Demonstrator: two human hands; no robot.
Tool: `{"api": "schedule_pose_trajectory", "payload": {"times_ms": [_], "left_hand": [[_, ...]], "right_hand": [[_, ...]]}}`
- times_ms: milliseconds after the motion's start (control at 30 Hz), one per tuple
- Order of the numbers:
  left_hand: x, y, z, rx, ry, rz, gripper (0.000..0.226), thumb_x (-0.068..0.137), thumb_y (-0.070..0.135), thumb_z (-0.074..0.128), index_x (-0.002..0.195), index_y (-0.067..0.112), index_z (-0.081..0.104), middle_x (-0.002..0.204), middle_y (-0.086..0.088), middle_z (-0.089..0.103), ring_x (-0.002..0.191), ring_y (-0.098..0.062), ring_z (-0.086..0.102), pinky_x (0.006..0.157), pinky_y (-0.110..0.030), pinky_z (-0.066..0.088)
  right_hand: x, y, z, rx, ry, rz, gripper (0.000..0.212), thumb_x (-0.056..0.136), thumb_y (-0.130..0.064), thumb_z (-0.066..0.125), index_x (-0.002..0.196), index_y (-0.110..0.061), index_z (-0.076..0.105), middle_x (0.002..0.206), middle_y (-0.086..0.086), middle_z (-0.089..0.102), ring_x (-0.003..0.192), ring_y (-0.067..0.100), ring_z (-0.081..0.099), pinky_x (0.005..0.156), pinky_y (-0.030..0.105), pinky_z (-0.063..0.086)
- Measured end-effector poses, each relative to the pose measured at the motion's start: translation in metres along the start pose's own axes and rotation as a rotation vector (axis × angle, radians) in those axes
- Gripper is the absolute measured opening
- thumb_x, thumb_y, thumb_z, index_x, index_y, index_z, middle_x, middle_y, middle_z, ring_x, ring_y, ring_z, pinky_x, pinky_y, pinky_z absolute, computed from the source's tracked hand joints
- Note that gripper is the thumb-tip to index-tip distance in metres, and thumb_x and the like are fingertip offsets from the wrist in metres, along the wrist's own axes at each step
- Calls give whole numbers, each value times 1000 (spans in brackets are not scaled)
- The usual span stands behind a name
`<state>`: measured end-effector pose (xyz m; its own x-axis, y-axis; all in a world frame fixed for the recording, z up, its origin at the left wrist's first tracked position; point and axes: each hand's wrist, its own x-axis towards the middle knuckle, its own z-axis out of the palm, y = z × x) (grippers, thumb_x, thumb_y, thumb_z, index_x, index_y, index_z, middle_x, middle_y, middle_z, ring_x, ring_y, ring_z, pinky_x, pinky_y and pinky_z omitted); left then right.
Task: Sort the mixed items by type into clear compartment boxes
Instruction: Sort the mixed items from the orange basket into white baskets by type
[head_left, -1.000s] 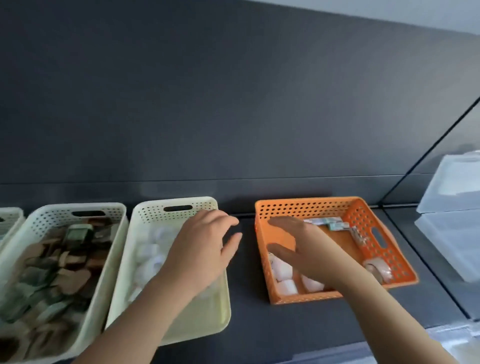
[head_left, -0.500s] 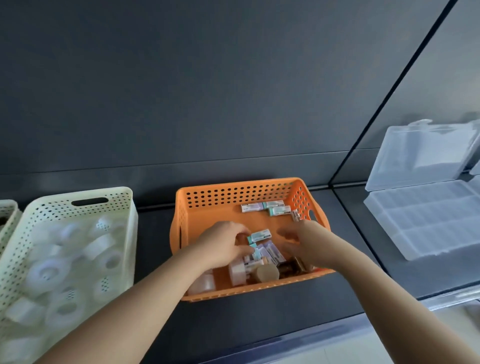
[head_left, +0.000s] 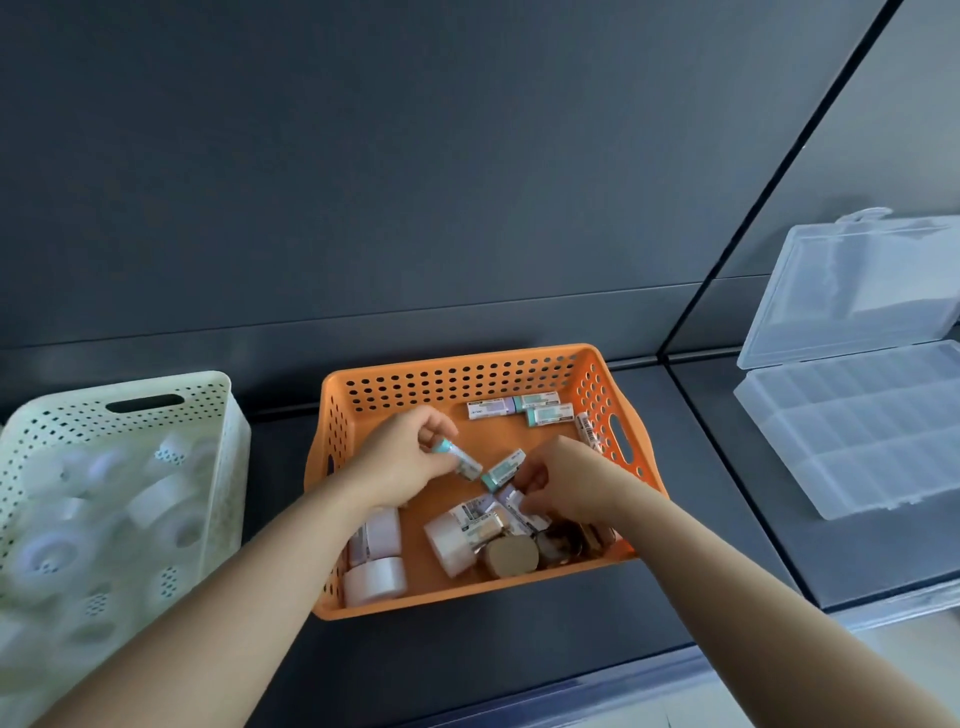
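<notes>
Near the middle of the tabletop (head_left: 727, 519), close to its front edge: an orange perforated basket (head_left: 452, 364), with both hands reaching inside.

In the left hand (head_left: 400, 462), pinched between the thumb and curled fingers: a small sleeved eraser (head_left: 462, 461), teal and white, lifted off the basket floor and tilted, teal end toward the hand. Between the two hands, flat on the basket floor: a second eraser (head_left: 503, 470) of the same kind.

Right hand (head_left: 571, 483) low over the heap at the basket's near right corner, fingers curled in tight and narrow, tips closed on a small white-labelled piece (head_left: 514, 501) at the top of the heap; too small to name.

Along the basket's far wall, a cluster of three more erasers (head_left: 519, 405). Against the right wall, beside the handle slot, a barcode-labelled piece (head_left: 587, 428), leaning.

At the basket's near left corner, two white tape rolls (head_left: 374, 577), one behind the other. Nearer the middle, another white roll (head_left: 449, 543) on its side, touching a brown tape roll (head_left: 511, 557). Past that, dark shiny bits, not clear enough to name.

Toward the left edge of the tabletop, just beside the orange basket: a cream perforated basket (head_left: 156, 387) full of white rolls of tape (head_left: 161, 499), blurred.

Toward the right edge, well apart from the orange basket: a clear compartment box (head_left: 857, 431), open, its lid (head_left: 857, 280) propped upright behind it.
</notes>
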<state>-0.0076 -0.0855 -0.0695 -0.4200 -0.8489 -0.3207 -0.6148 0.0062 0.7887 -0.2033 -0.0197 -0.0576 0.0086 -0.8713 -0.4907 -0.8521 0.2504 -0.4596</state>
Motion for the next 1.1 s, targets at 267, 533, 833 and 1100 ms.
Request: {"api": "schedule_pose_trajectory", "payload": {"times_ms": [267,533,833,1100], "left_hand": [[20,24,8,-552,-19,-222,18,96,5,49,110,7,60,101,-14,63,88,-22,62,84,-41,53],[40,33,46,454,-147,19,27,75,42,78,84,25,59,90,4,61,78,-13,56,62,-28,44],[30,20,9,278,-206,94,20,82,29,74,94,27,58,106,5,60,93,-15,57,81,-32,48],[20,20,5,185,-275,30,27,84,34,71,105,19,66,102,-1,69,93,-18,65,77,-28,49]], "right_hand": [[-3,10,-17,117,76,-68,4,90,-23,64,94,-22,64,96,-7,65,86,11,63,70,21,52],[-11,16,-35,277,271,-43,21,97,-13,49,115,-22,57,96,-2,65,83,16,63,64,27,51],[33,8,-29,-90,287,79,38,92,-2,49,129,-12,51,125,7,52,94,21,56,78,29,49],[35,3,-20,-182,270,136,26,95,-18,56,120,-12,59,110,8,62,94,24,63,79,35,56]]}}
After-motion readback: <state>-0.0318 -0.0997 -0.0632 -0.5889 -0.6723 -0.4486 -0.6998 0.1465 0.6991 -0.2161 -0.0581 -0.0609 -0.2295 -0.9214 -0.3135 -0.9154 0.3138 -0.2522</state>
